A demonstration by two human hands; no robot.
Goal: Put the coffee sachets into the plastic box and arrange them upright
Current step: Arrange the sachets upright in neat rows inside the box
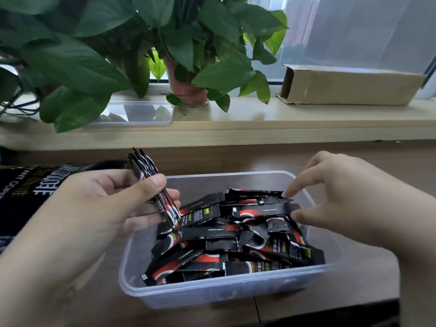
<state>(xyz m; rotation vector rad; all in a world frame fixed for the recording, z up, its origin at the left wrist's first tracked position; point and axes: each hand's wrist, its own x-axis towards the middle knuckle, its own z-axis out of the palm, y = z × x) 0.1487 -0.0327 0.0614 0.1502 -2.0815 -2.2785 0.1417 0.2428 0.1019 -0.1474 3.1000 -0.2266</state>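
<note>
A clear plastic box (212,293) stands on the wooden table, low in the middle of the view. Several black-and-red coffee sachets (236,234) lie jumbled flat inside it. My left hand (99,208) grips a small bundle of sachets (151,182) between thumb and fingers, edge-on and tilted, above the box's left rim. My right hand (349,204) hovers over the box's right rim, its thumb and forefinger bent toward the end of a sachet on top of the pile (264,211). Whether they touch it I cannot tell.
A black coffee bag (26,190) lies at the left under my left forearm. Behind the table a window ledge carries potted plants (186,90), a clear lid (139,113) and a cardboard box (349,86).
</note>
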